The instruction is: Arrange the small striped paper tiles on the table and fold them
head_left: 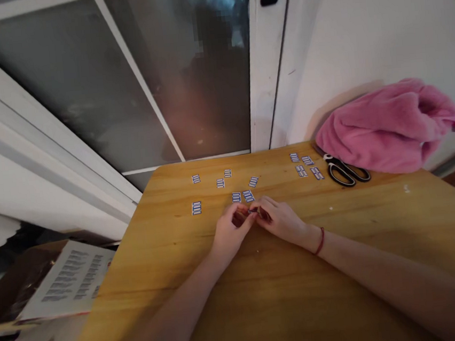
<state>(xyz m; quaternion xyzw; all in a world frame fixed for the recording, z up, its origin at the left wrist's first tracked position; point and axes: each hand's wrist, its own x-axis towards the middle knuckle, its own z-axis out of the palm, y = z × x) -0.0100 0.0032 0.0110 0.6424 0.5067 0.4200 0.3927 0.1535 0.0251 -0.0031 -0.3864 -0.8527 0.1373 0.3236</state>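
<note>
My left hand (pixel 233 229) and my right hand (pixel 278 219) meet over the middle of the wooden table (pixel 296 303). Both are closed, fingertips pinched together around a tiny dark piece (pixel 251 211), mostly hidden, whose kind I cannot make out. A red string bracelet (pixel 320 241) circles my right wrist. Just beyond my fingers lie two small flat white pieces with blue markings (pixel 242 196). Several similar pieces are scattered farther off, such as one blue-and-white piece at the left (pixel 196 208) and one tilted piece (pixel 253 182).
Toward the back right, several more blue-and-white pieces (pixel 301 171) lie beside black-handled scissors (pixel 346 172). A pink plush cloth (pixel 388 125) sits at the back right edge by the wall. Behind the table stands a glass-paned door (pixel 187 88). An open cardboard box (pixel 67 282) is low on the left.
</note>
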